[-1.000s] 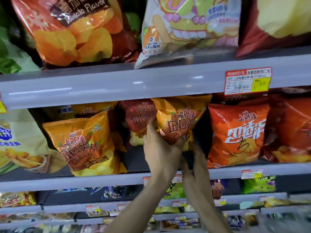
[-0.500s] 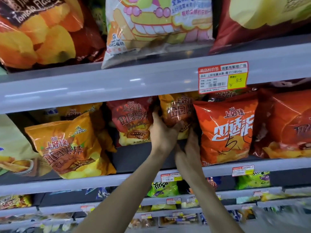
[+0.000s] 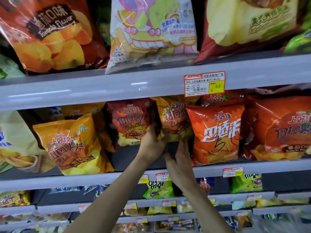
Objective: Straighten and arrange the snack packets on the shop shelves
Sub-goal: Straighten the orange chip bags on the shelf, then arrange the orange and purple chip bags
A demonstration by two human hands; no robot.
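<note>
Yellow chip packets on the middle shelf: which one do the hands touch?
The centre yellow packet, between the dark red packet and orange packet; the left yellow packet stands untouched.

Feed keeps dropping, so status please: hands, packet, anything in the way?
Left hand grips yellow packet at its left edge; right hand touches its bottom. Red packet and orange packet crowd it either side.

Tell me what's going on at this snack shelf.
A person is tidying the middle shelf. Their left hand grips the lower left edge of a yellow potato chip packet, and the right hand touches its bottom from below. It stands between a dark red packet and an orange packet.
</note>
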